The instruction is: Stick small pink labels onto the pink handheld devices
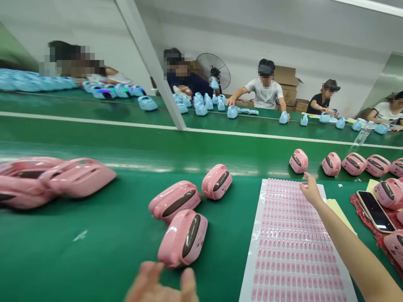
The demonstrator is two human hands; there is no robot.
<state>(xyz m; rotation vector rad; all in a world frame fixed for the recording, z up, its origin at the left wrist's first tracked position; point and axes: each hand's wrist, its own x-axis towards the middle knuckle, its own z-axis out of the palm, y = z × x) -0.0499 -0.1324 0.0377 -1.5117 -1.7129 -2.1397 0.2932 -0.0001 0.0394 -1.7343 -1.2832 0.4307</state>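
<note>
My left hand [162, 285] reaches in at the bottom, slightly blurred, with thumb and fingers apart. Just beyond its fingertips sits a pink plastic case [182, 239] with a dark oval window; whether they touch is hard to tell. Two more pink cases [174, 201] stand close behind it. My right hand [310, 191] hovers over the top of a white sheet [255, 251] bearing rows of small pink oval stickers [296, 243]. Its fingers look slightly parted, and nothing shows between them. A pink case [298, 161] with a loop handle stands just past its fingertips.
Blurred pink cases [78, 178] cluster at left. More pink cases [354, 163] line the far right. A phone [376, 211] lies on red wrapping [355, 205] beside yellow paper [341, 214]. Across the green bench [126, 260], co-workers handle light-blue cases [201, 107] behind a slanted white post [151, 58].
</note>
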